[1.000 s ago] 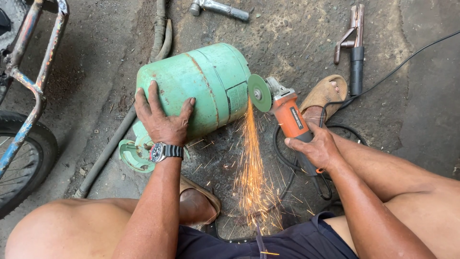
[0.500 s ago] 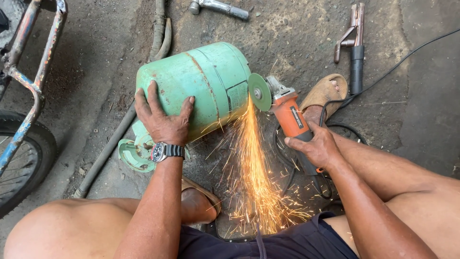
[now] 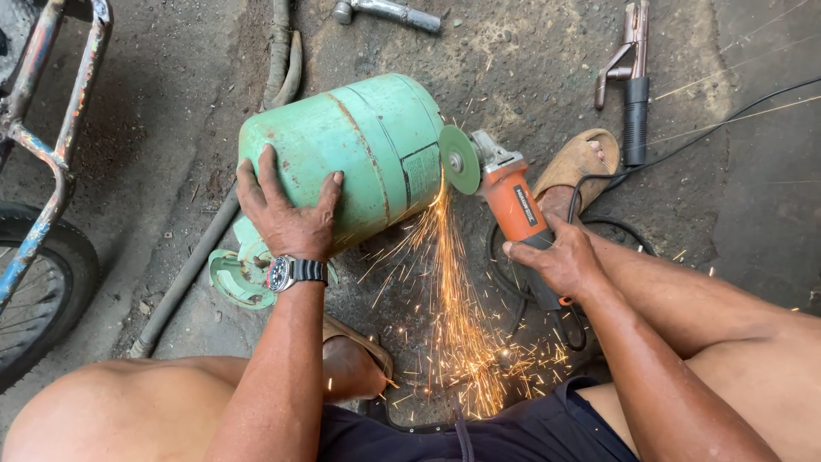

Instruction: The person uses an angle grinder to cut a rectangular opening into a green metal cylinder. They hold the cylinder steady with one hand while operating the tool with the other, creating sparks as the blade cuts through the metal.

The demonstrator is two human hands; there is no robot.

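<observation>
A green gas cylinder (image 3: 368, 150) lies on its side on the concrete ground, its collar ring (image 3: 242, 275) pointing toward me. My left hand (image 3: 286, 214), with a wristwatch, presses flat on the cylinder's near side. My right hand (image 3: 560, 257) grips the body of an orange angle grinder (image 3: 513, 201). Its green disc (image 3: 460, 160) touches the cylinder's end, and orange sparks (image 3: 453, 316) stream down toward my lap.
A welding electrode holder (image 3: 631, 85) and black cables lie at the upper right, a hammer (image 3: 389, 12) at the top. A hose (image 3: 205, 248) runs past the cylinder's left. A rusty frame (image 3: 51, 145) and wheel (image 3: 38, 291) stand at left. My sandalled feet (image 3: 575, 175) rest nearby.
The spray of sparks has shifted and spread lower toward my lap. Both hands, the grinder and the cylinder have stayed nearly in place.
</observation>
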